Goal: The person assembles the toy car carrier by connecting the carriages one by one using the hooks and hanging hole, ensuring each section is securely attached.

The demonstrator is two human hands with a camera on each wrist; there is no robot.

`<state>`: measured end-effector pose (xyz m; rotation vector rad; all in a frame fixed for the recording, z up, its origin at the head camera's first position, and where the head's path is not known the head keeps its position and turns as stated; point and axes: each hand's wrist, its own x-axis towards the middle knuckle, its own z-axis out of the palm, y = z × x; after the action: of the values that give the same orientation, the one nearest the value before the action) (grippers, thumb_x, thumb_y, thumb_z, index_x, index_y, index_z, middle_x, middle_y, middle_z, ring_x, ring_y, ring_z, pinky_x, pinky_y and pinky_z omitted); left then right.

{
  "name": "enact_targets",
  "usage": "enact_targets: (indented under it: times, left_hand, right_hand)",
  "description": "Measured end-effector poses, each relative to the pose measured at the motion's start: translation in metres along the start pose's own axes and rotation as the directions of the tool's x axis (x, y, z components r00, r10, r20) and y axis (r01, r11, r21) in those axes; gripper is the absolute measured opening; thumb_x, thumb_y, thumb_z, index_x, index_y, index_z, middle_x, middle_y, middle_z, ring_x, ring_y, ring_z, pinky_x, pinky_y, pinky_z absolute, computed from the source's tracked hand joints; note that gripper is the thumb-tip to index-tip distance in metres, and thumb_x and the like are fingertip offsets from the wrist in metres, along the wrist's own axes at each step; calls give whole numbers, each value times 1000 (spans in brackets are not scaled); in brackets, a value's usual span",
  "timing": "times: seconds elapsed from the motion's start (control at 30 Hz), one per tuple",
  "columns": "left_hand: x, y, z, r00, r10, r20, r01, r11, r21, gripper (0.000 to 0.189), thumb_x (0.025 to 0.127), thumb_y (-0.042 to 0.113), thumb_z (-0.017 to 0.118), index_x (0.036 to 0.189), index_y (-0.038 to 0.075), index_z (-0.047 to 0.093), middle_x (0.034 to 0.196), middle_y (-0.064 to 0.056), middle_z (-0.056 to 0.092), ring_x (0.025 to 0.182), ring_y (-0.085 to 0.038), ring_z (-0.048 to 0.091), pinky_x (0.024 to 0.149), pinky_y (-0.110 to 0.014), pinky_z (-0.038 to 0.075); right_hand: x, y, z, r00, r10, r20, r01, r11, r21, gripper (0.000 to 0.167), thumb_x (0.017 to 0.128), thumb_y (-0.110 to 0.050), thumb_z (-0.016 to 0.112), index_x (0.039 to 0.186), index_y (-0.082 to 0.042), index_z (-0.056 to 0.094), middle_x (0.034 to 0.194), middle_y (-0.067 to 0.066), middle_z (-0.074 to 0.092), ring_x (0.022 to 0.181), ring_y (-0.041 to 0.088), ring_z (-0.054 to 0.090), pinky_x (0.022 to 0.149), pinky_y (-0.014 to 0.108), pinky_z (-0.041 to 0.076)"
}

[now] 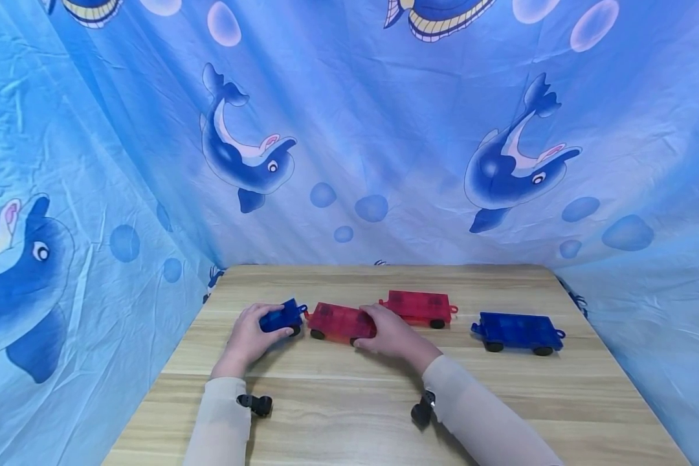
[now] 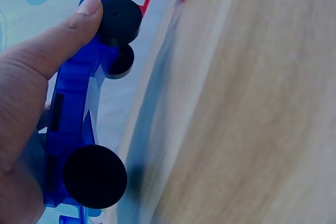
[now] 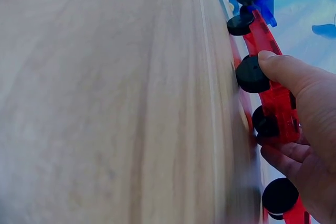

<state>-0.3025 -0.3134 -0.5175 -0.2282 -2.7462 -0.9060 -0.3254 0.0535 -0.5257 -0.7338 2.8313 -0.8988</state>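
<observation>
My left hand (image 1: 250, 336) grips a translucent blue toy wagon (image 1: 282, 316) with black wheels at the table's left side. In the left wrist view my thumb presses its side by a wheel, and the wagon is tilted. My right hand (image 1: 387, 331) holds the right end of a translucent red toy wagon (image 1: 339, 321), thumb by a wheel in the right wrist view. The blue wagon's hook end meets the red wagon's hook end; whether they are linked I cannot tell. Behind my right hand stands a second red wagon (image 1: 417, 307), partly covered by that hand.
Right of the red wagons, another blue wagon (image 1: 518, 331) stands on the wooden table (image 1: 338, 414). A blue cloth (image 1: 349, 129) printed with dolphins and bubbles hangs behind the table and along both sides.
</observation>
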Motion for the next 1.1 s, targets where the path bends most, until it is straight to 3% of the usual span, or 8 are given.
enact_targets:
  times: [0.5, 1.1]
  left_hand:
    - [0, 2, 6, 1000, 23, 14, -23, 999, 42, 60, 84, 50, 87, 136, 25, 69, 137, -9, 61, 130, -39, 52, 107, -65, 41]
    - [-1, 2, 5, 1000, 15, 14, -17, 996, 91, 60, 84, 46, 88, 136, 23, 70, 138, -12, 60, 132, -42, 50, 109, -67, 38]
  right_hand:
    - [3, 2, 2, 1000, -16, -15, 16, 1000, -3, 91, 85, -55, 84, 159, -16, 46, 151, 6, 53, 137, 26, 51, 110, 46, 47]
    - [2, 1, 2, 1000, -9, -6, 9, 1000, 14, 91, 86, -54, 84, 159, -17, 45, 153, 7, 52, 139, 27, 50, 111, 47, 47]
